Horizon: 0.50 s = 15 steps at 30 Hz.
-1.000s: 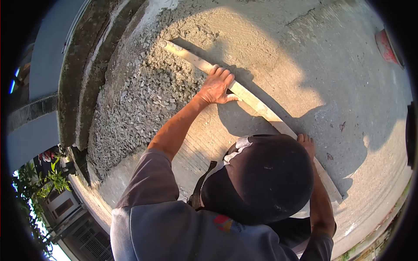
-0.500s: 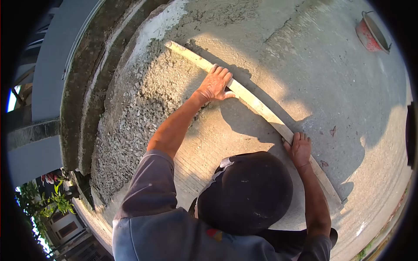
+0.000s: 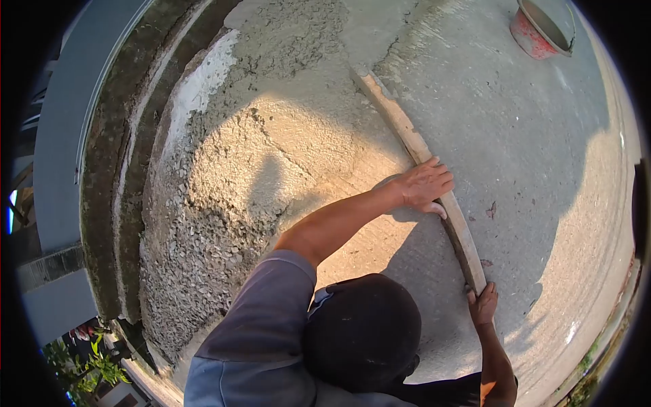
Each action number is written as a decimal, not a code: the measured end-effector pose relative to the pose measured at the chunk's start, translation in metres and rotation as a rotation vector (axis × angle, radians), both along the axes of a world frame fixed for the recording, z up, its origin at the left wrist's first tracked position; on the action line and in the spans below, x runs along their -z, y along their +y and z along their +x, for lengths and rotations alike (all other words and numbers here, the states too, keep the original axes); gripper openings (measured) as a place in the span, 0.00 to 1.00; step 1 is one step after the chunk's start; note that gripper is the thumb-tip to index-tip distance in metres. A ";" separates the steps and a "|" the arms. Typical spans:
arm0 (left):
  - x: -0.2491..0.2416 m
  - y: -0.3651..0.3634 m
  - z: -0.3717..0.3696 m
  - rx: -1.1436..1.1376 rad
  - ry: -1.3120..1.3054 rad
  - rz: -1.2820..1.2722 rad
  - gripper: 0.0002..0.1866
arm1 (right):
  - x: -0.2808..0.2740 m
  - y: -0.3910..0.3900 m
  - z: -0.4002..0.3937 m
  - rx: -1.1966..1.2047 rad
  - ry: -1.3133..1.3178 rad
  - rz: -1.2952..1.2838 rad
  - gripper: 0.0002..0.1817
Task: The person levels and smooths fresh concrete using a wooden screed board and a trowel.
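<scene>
A long wooden board (image 3: 409, 136) lies slantwise on the grey concrete surface, its far end on wet, rough concrete (image 3: 291, 41). My left hand (image 3: 426, 185) grips the board near its middle, fingers over the far edge and thumb on the near side. Lower down, my right hand (image 3: 483, 303) holds the same board close to its near end. Left of the board is rough wet concrete in sunlight, with coarse gravel (image 3: 196, 271) beyond it.
A red and grey bucket (image 3: 536, 34) stands at the upper right. Mossy concrete steps (image 3: 129, 149) curve along the left side. A dark rounded head covering (image 3: 366, 332) fills the lower middle. Green plants (image 3: 102, 366) show at the lower left.
Both hands have moved with the board. Its far end swung to the right, away from the gravel, and the board now stands steeper. The view has shifted too.
</scene>
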<state>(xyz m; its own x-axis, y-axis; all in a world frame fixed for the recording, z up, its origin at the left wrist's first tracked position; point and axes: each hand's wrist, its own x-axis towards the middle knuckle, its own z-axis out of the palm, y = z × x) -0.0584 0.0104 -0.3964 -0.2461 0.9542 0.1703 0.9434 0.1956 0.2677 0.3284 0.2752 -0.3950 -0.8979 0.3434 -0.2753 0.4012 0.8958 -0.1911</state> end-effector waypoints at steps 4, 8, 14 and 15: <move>-0.018 0.020 -0.042 0.066 -0.030 -0.102 0.40 | 0.000 -0.008 -0.028 0.098 0.015 0.023 0.33; -0.012 -0.008 -0.101 -0.056 -0.004 -0.055 0.43 | 0.001 -0.038 -0.105 0.049 0.125 0.106 0.32; -0.025 -0.109 -0.140 -0.250 0.015 -0.165 0.46 | -0.003 -0.097 -0.190 -0.106 0.158 0.022 0.30; -0.026 -0.123 -0.140 -0.272 0.008 -0.178 0.46 | -0.005 -0.107 -0.195 -0.112 0.165 0.031 0.30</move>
